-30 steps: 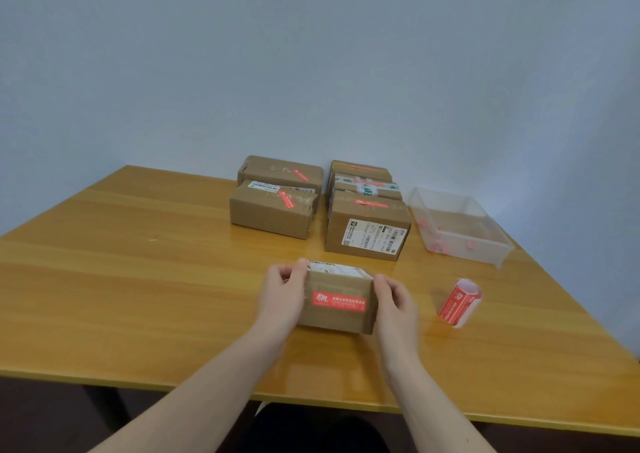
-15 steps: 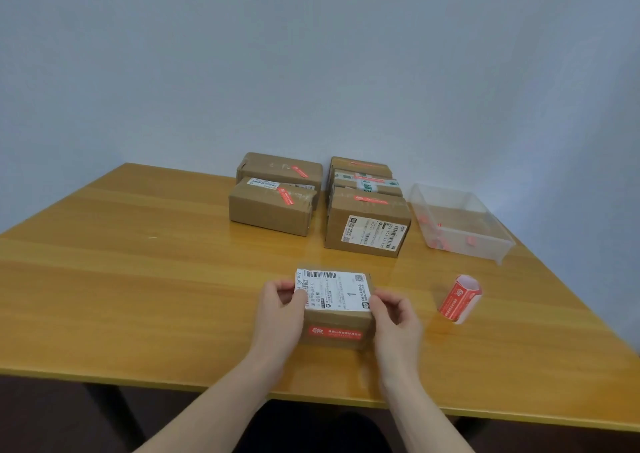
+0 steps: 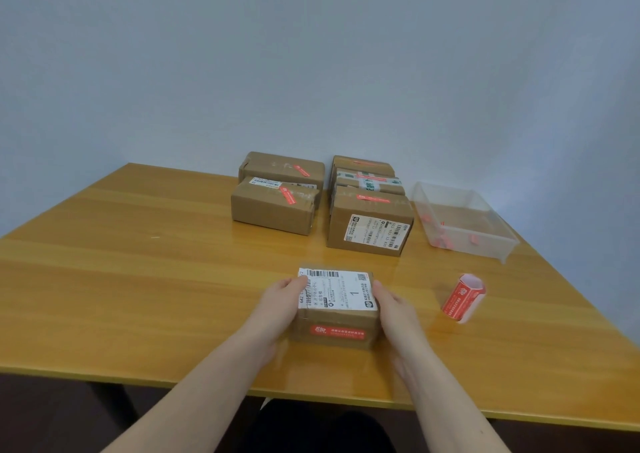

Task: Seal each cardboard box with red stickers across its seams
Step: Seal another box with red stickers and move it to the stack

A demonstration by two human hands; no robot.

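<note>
The left hand (image 3: pixel 281 305) and right hand (image 3: pixel 394 309) grip the cardboard box (image 3: pixel 336 309) by its two ends, fingers curled over the top edges, so it sits between them on the surface (image 3: pixel 138 279), shipping label up and a red sticker (image 3: pixel 337 331) on its near side. Loosely pressed, that sticker might lift. The sticker roll (image 3: pixel 463 297) lies to the right.

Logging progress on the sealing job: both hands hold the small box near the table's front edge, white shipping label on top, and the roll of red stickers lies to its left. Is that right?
Not quite. In the head view the roll of red stickers lies to the right of the small box, not its left. The rest holds: the left hand and right hand hold the box at its ends, and the white shipping label is on top.
</note>
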